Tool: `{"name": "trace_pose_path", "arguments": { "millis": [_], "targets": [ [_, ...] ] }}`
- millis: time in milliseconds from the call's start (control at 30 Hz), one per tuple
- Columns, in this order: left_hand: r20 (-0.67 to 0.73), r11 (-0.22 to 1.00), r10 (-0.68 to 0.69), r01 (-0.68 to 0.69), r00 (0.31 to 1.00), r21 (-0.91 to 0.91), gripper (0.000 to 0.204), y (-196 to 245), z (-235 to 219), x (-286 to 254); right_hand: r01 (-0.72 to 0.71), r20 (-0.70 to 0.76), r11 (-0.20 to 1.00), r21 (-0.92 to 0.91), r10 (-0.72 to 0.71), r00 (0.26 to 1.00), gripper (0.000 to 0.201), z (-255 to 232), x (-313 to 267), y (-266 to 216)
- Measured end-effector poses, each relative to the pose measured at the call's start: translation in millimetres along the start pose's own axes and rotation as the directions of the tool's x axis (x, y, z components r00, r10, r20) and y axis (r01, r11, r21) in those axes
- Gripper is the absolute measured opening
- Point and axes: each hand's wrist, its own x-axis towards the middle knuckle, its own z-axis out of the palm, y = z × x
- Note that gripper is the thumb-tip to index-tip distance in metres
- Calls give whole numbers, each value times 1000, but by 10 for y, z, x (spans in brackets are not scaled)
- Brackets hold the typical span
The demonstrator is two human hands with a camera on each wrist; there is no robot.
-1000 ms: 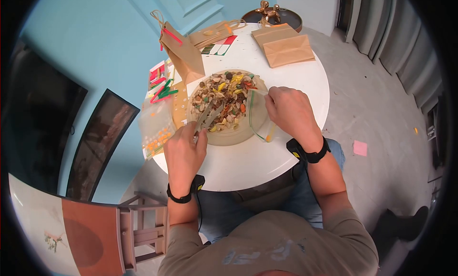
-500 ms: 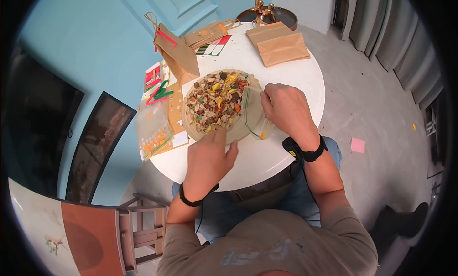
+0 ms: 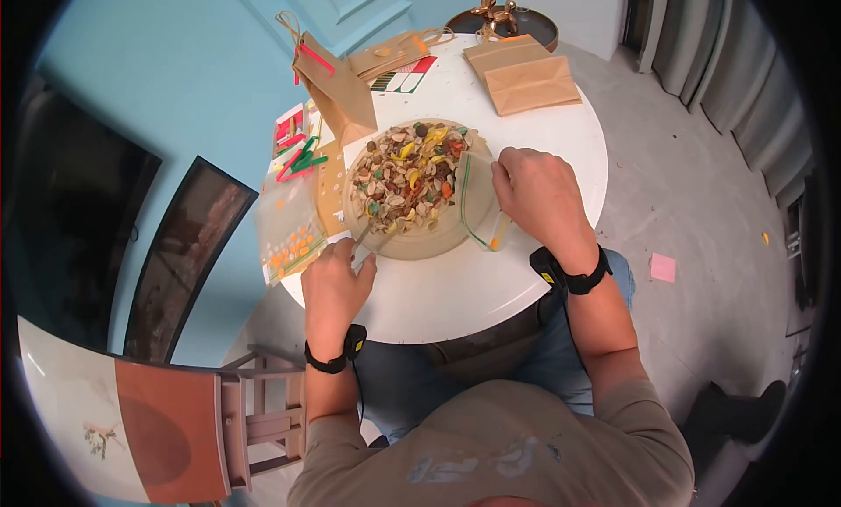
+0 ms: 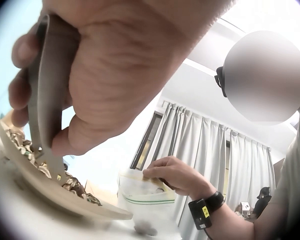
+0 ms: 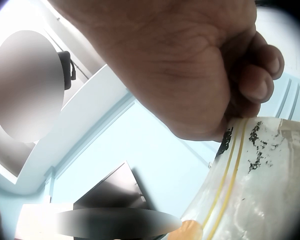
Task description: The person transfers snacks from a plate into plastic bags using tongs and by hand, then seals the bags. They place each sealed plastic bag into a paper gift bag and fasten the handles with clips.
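My left hand point(image 3: 335, 283) holds grey metal tongs point(image 4: 55, 85) between thumb and fingers, their tips down in the mix at the near left of the round plate. Dried petals and potpourri pieces point(image 3: 405, 178) are heaped on the pale plate point(image 3: 429, 246). At the plate's right side my right hand point(image 3: 545, 196) pinches the edge of a clear zip bag point(image 3: 477, 200). In the left wrist view the bag point(image 4: 149, 212) hangs with a dark lump low inside. The right wrist view shows curled fingers gripping the bag point(image 5: 255, 175) by its top.
Brown paper bags stand at the back left point(image 3: 346, 99) and lie at the back right point(image 3: 526, 78). Green and red clips point(image 3: 302, 161) and a bag with orange dots point(image 3: 293, 235) lie on the left of the white table point(image 3: 420, 310).
My left hand moved right to the plate's near edge, then back left, where the tongs now dip into the near-left petals. My right hand still holds the bag at nearly the same place.
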Motion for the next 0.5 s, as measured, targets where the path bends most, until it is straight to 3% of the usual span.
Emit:
{"name": "trace_pose_path", "arguments": {
  "millis": [67,233,500],
  "targets": [
    [43,1000,4,-5,999,26,32,-31,72,-15,10,0,1000,-1,-10,1000,26,16,3,-11],
    [-37,988,86,-80,996,135,31,-31,253,142,16,2,1000,-16,-15,1000,26,21,7,-28],
    [34,1000,6,-6,999,18,31,-202,483,461,25,10,1000,-12,-25,1000,26,71,19,-32]
  ]
}}
